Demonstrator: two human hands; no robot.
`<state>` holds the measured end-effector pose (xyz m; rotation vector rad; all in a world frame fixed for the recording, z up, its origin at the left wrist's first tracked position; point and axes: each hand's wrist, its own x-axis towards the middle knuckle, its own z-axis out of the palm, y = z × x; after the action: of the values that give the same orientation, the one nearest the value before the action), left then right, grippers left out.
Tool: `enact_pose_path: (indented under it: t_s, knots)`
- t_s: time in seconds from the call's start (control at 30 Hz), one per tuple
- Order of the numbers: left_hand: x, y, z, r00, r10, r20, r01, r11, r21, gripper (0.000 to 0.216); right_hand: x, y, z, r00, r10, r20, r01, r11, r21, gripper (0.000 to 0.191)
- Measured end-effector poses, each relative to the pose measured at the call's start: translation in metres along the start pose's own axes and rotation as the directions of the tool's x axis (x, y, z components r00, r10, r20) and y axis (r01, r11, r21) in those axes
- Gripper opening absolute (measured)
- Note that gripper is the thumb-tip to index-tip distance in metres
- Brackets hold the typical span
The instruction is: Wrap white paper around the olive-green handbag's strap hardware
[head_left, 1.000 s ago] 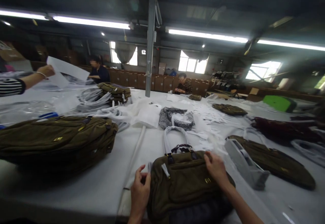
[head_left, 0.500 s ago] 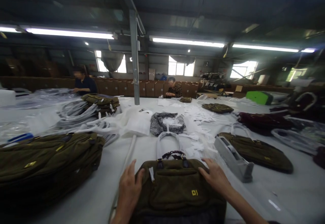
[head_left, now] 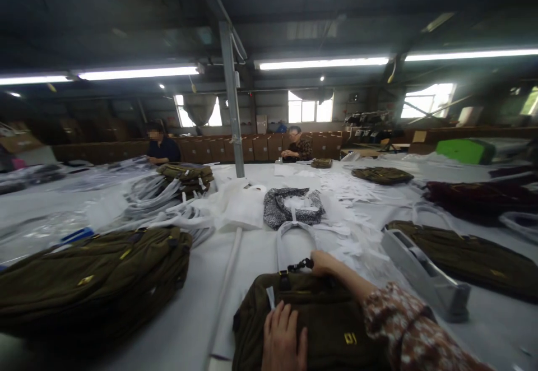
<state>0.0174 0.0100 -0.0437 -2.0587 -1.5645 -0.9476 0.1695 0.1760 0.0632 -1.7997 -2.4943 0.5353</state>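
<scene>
An olive-green handbag (head_left: 323, 318) with a yellow metal emblem lies in front of me. My left hand (head_left: 283, 334) rests flat on its front, fingers extended, near a small white tag (head_left: 270, 297). At the bag's top edge, my right hand (head_left: 323, 263) is closed on a dark braided strap (head_left: 300, 265) at the handle base. A white-wrapped handle (head_left: 281, 242) arches up behind it. The fingertips of my right hand are partly hidden.
Another olive bag (head_left: 105, 276) lies to the left. A grey tape dispenser (head_left: 428, 281) and a further olive bag (head_left: 471, 259) are at right. White scraps, a black-and-white patterned piece (head_left: 273, 208) and stacked bags lie beyond. Two people sit across the table.
My right hand has moved from the bag's right side to the strap and closed on it. My left hand has shifted from the left edge onto the bag's front. The view has turned left.
</scene>
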Motion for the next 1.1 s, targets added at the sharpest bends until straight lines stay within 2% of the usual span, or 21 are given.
enact_pose_path:
  t_s: [0.07,0.1,0.2,0.3,0.4,0.47,0.53,0.57,0.63,0.67,0.7,0.77,0.8,0.83,0.87,0.93,1.1]
  knots:
    - [0.000,0.002,0.001,1.000,-0.024,-0.004,0.024,1.000,-0.007,0.027,-0.007,0.010,-0.007,0.997,-0.044,-0.057,0.049,0.996,0.075,0.002]
    - [0.001,0.004,0.000,1.000,-0.027,-0.001,0.027,1.000,-0.007,0.027,-0.013,0.015,-0.011,0.993,-0.069,-0.100,0.081,0.990,0.117,0.003]
    - [0.003,0.006,-0.005,0.999,-0.026,0.019,0.026,1.000,-0.004,0.027,-0.039,0.028,-0.019,0.965,-0.118,-0.236,0.174,0.957,0.234,0.015]
    - [0.005,0.007,-0.012,0.999,-0.022,0.049,0.022,1.000,-0.008,0.027,-0.081,0.040,-0.011,0.925,-0.201,-0.321,0.311,0.886,0.342,0.024]
    - [0.007,0.010,-0.017,0.995,-0.058,0.086,0.063,0.997,-0.050,0.026,-0.127,0.050,0.013,0.861,-0.403,-0.310,0.497,0.798,0.340,0.039]
    - [0.013,0.014,-0.020,0.988,-0.130,0.090,0.140,0.982,-0.126,0.024,-0.153,0.054,0.028,0.845,-0.482,-0.233,0.532,0.802,0.270,0.054]
    - [0.026,0.021,-0.023,0.961,-0.260,0.097,0.277,0.924,-0.265,0.025,-0.172,0.054,0.036,0.837,-0.522,-0.165,0.547,0.808,0.218,0.064]
    - [0.036,0.025,-0.024,0.934,-0.335,0.123,0.357,0.865,-0.354,0.027,-0.178,0.054,0.037,0.822,-0.550,-0.149,0.570,0.795,0.209,0.065]
    - [0.057,0.034,-0.024,0.851,-0.465,0.243,0.519,0.683,-0.513,0.033,-0.185,0.052,0.037,0.774,-0.608,-0.176,0.633,0.743,0.219,0.060]
    - [0.068,0.040,-0.022,0.802,-0.500,0.326,0.590,0.578,-0.564,0.034,-0.185,0.052,0.036,0.767,-0.597,-0.236,0.641,0.728,0.243,0.055]
    - [0.078,0.044,-0.019,0.756,-0.514,0.405,0.645,0.483,-0.592,0.036,-0.183,0.053,0.036,0.783,-0.528,-0.329,0.615,0.735,0.284,0.050]
    - [0.093,0.054,-0.006,0.690,-0.500,0.523,0.715,0.359,-0.600,0.036,-0.171,0.056,0.035,0.837,-0.201,-0.509,0.459,0.765,0.452,0.042]
    - [0.099,0.057,0.001,0.673,-0.483,0.561,0.732,0.325,-0.598,0.035,-0.162,0.059,0.035,0.852,0.002,-0.523,0.349,0.744,0.570,0.037]
    - [0.103,0.061,0.009,0.661,-0.469,0.586,0.744,0.304,-0.595,0.033,-0.151,0.062,0.035,0.861,0.172,-0.479,0.239,0.694,0.679,0.032]
    - [0.107,0.064,0.017,0.647,-0.462,0.607,0.757,0.285,-0.589,0.030,-0.140,0.065,0.035,0.870,0.282,-0.405,0.146,0.637,0.757,0.028]
    - [0.112,0.068,0.029,0.605,-0.445,0.660,0.790,0.234,-0.567,0.024,-0.119,0.067,0.035,0.895,0.355,-0.269,0.027,0.559,0.828,0.025]
    - [0.115,0.077,0.042,0.518,-0.359,0.777,0.845,0.076,-0.529,0.020,-0.092,0.059,0.035,0.920,0.361,-0.153,-0.076,0.548,0.833,0.027]
